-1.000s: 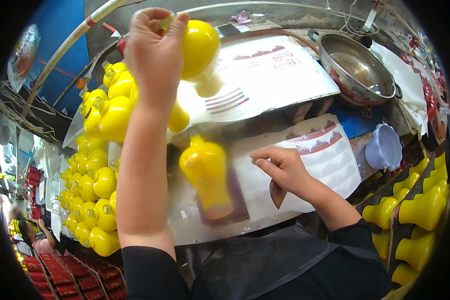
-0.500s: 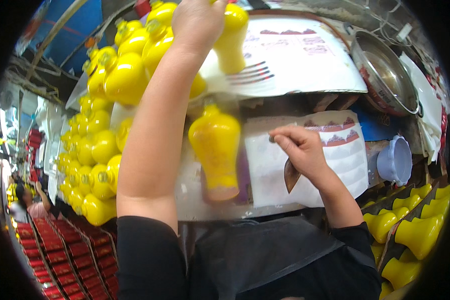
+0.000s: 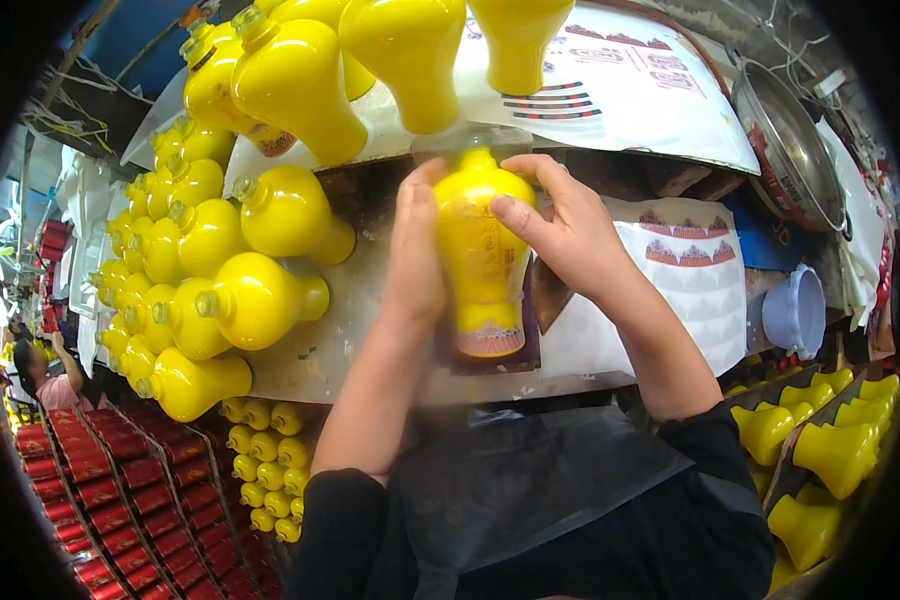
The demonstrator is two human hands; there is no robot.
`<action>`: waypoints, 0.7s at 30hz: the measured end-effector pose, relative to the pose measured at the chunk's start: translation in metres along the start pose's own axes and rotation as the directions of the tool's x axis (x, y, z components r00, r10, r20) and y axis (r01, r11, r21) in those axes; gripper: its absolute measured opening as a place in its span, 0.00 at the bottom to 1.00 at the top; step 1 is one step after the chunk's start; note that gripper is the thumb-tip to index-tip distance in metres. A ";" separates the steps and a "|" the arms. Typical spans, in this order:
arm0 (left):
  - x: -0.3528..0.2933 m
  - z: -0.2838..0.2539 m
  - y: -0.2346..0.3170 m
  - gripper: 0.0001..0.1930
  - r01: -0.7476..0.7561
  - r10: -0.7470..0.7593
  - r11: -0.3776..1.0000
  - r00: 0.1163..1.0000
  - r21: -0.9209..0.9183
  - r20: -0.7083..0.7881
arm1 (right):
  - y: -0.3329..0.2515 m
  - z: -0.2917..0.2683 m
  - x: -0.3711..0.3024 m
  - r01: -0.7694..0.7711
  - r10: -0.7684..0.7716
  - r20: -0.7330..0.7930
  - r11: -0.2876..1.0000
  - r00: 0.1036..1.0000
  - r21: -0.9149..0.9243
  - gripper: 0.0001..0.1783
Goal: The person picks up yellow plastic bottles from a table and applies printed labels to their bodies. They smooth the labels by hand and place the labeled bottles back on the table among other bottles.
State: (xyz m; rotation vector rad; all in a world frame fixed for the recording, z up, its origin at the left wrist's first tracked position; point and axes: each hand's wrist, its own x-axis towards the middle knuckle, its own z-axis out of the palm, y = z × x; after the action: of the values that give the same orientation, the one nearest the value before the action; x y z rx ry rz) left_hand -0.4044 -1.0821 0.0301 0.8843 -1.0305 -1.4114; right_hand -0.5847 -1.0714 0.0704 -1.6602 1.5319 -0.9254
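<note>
Clasping the yellow bottle (image 3: 480,250) now — both hands (image 3: 415,250) (image 3: 565,225) wrapped round it — left arm lowered.

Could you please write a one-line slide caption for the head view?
Both hands, left hand and right hand, grip a yellow vase-shaped bottle on a workbench beside stacked yellow bottles.

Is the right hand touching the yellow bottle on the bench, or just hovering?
Touching. The head view shows the right hand with fingers wrapped on the upper body of the yellow bottle, no gap; the left hand presses its other side.
</note>
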 end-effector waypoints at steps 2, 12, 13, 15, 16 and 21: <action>-0.001 -0.001 -0.004 0.22 0.012 -0.006 0.995 0.998 -0.101 0.057 | -0.004 0.005 0.003 -0.036 0.036 -0.004 0.998 0.999 -0.053 0.38; 0.012 0.001 -0.006 0.17 -0.059 0.099 0.870 0.994 0.490 -0.056 | 0.006 0.013 0.002 -0.026 0.025 -0.017 0.999 1.000 -0.039 0.29; 0.011 0.000 -0.006 0.18 -0.039 0.064 0.909 0.997 0.415 -0.046 | 0.008 0.012 0.002 0.013 -0.014 -0.017 0.999 1.000 -0.041 0.27; 0.007 -0.003 -0.005 0.20 -0.038 0.040 0.972 0.999 0.234 -0.004 | 0.010 0.012 -0.001 0.094 -0.094 -0.100 0.996 0.991 -0.006 0.27; 0.005 -0.004 -0.005 0.22 -0.175 0.193 0.886 0.981 0.429 0.002 | 0.011 0.012 -0.003 0.159 -0.156 -0.147 0.987 0.977 0.012 0.27; -0.014 -0.016 -0.009 0.31 -0.531 0.418 0.287 0.818 0.797 0.394 | 0.015 0.012 -0.014 0.381 -0.406 -0.073 0.895 0.911 -0.232 0.27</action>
State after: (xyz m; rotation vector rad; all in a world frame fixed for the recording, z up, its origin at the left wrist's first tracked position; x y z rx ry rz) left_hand -0.3915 -1.0701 0.0161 1.0776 -2.0205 -0.2712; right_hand -0.5833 -1.0580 0.0506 -2.1607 1.4358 -1.1174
